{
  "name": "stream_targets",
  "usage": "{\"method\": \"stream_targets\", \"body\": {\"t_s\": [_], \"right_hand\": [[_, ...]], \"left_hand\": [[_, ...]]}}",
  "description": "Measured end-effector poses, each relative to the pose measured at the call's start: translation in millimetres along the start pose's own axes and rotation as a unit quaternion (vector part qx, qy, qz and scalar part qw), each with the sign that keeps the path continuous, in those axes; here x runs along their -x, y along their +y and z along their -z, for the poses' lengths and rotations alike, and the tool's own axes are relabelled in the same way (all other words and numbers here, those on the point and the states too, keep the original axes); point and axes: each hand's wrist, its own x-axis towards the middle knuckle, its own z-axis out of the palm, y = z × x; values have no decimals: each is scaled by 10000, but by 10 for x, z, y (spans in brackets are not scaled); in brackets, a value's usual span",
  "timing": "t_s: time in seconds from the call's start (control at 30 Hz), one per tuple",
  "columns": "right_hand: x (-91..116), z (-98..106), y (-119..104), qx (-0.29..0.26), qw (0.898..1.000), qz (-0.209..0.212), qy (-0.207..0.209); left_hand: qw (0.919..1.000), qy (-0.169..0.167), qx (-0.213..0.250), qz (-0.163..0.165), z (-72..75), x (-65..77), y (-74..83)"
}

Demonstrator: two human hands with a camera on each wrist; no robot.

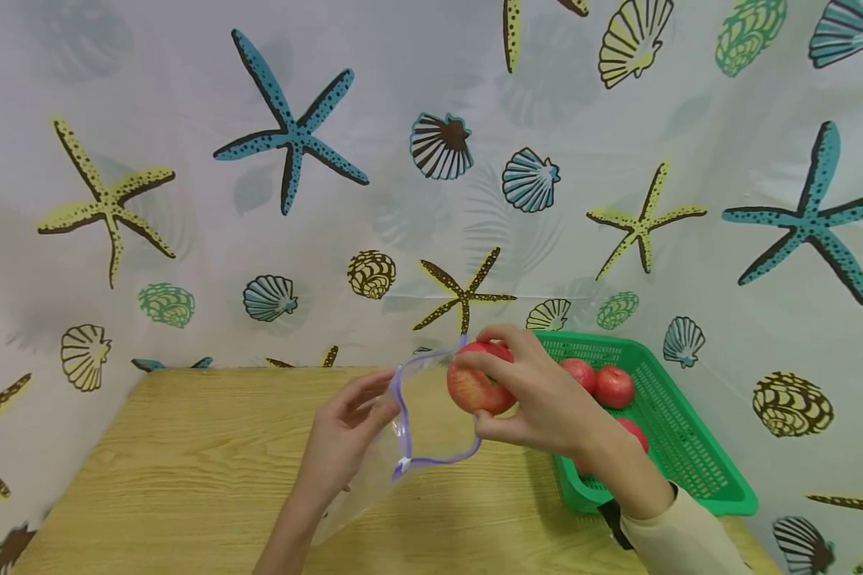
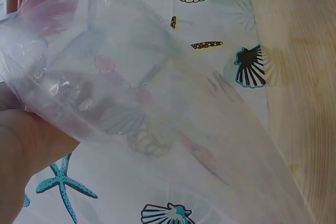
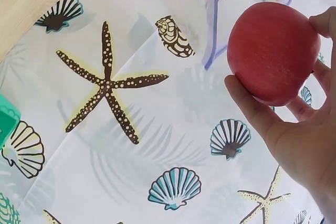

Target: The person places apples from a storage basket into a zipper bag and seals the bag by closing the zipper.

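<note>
My right hand grips a red apple with spread fingers and thumb, at the mouth of a clear zip bag with a purple edge. My left hand holds the bag by the left side of its rim, and the mouth gapes wide. In the left wrist view the slack clear plastic hangs from the left hand; the fingertips are partly hidden by it. The right wrist view has the apple in the right hand, close to the purple edge.
A green plastic basket stands on the right of the wooden table, with several red apples in it, partly behind my right forearm. A white sheet printed with starfish and shells hangs behind the table and along its sides.
</note>
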Motion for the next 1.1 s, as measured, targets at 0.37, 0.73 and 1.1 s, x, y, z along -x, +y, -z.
{"method": "stream_targets", "body": {"t_s": [0.37,0.73,1.1], "right_hand": [[-140,-279,-150,257,9989,362,-178],[-265,-312,-169,137,9934,993,563],[-108,-247,8,246,9978,493,373]], "left_hand": [[9994,49,246,-225,-3,-4,25],[9991,189,287,-232,-19,-16,12],[9963,795,42,-319,158,-28,45]]}}
